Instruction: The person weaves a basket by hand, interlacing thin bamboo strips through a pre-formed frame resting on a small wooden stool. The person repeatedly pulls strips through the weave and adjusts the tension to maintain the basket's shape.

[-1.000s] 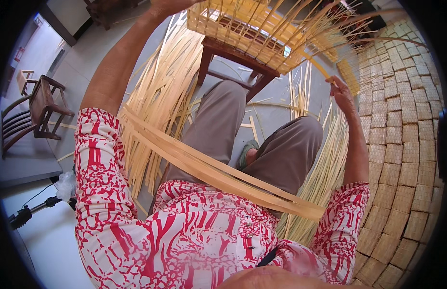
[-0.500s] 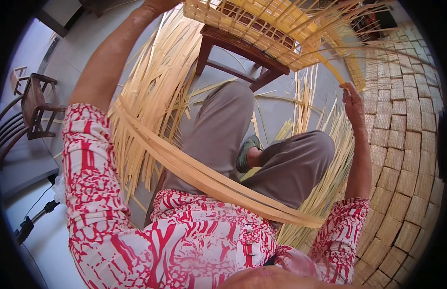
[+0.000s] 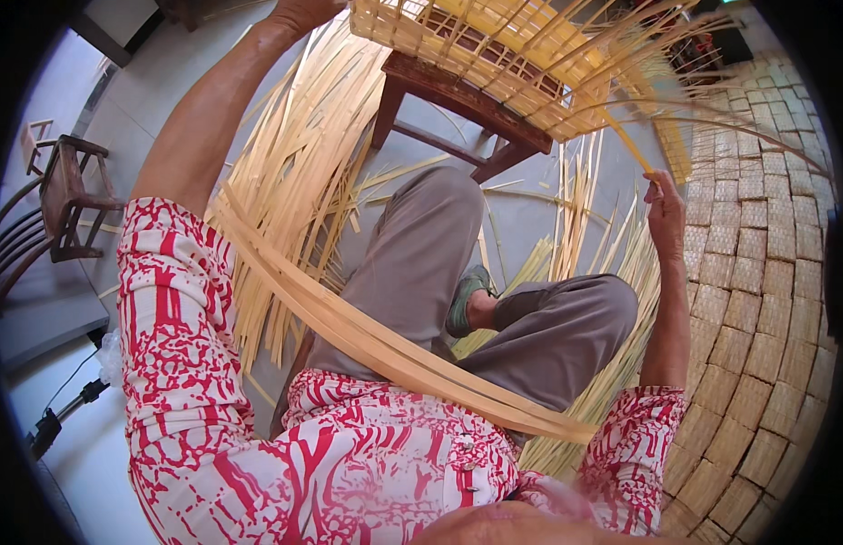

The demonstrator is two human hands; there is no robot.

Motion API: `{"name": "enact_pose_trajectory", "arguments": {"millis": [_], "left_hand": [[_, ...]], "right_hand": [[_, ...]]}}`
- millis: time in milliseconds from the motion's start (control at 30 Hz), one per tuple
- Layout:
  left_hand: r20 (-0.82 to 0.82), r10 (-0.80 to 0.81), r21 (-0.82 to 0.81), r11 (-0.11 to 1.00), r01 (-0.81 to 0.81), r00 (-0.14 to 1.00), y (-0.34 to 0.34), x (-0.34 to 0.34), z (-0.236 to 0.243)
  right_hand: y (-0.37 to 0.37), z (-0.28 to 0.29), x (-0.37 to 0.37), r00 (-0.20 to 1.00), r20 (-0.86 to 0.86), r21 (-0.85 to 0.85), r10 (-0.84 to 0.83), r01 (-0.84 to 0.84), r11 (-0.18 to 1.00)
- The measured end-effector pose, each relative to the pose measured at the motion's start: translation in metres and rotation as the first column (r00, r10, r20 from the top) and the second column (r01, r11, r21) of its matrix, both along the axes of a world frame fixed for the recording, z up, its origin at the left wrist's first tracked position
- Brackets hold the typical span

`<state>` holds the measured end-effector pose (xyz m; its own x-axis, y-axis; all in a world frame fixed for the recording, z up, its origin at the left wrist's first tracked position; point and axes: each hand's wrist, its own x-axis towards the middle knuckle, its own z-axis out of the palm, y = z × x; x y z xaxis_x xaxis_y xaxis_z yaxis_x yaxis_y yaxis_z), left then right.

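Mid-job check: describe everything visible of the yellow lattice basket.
The box-shaped yellow basket of bamboo-like strips has open lattice walls, with long loose ends splaying at upper right. Partly cropped by the picture's top, it rests on a dark brown wooden stool. The left hand is at its left end, contact unclear; the right hand pinches a flat yellow strip running from its right end.

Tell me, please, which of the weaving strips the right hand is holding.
The narrow yellow strip stretched between the openwork basket and the right hand; the paler lap strips and the loose floor strips lie apart from that hand.
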<state>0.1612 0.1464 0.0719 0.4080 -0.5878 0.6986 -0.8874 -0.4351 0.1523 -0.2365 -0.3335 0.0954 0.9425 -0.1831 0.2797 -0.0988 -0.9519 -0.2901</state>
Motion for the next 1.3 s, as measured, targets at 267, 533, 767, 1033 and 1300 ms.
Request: {"name": "enact_pose_trajectory", "arguments": {"millis": [267,533,767,1033,1300], "left_hand": [[0.097,0.116,0.197,0.971,-0.134,0.988,-0.004,0.010,-0.015],[-0.143,0.048,-0.368,0.924,-0.098,0.989,-0.010,-0.030,-0.006],[-0.757,-0.392,-0.490,0.870,-0.058,0.522,-0.070,-0.103,-0.039],[-0.684,-0.602,-0.694,0.711,-0.115,0.412,-0.093,-0.114,-0.045],[-0.710,-0.599,-0.662,0.747,-0.060,0.371,-0.090,-0.109,-0.045]], "right_hand": [[0.001,-0.005,0.009,0.999,0.010,-0.034,-0.038,0.038,0.999],[0.011,0.011,0.004,0.993,-0.061,-0.011,-0.103,0.102,0.995],[0.031,0.016,0.018,0.997,-0.056,0.017,0.048,-0.047,0.999],[0.036,0.036,0.030,0.991,-0.094,0.179,0.097,-0.079,0.981],[0.052,0.097,0.031,0.969,-0.235,0.111,0.082,-0.057,0.992]]}}
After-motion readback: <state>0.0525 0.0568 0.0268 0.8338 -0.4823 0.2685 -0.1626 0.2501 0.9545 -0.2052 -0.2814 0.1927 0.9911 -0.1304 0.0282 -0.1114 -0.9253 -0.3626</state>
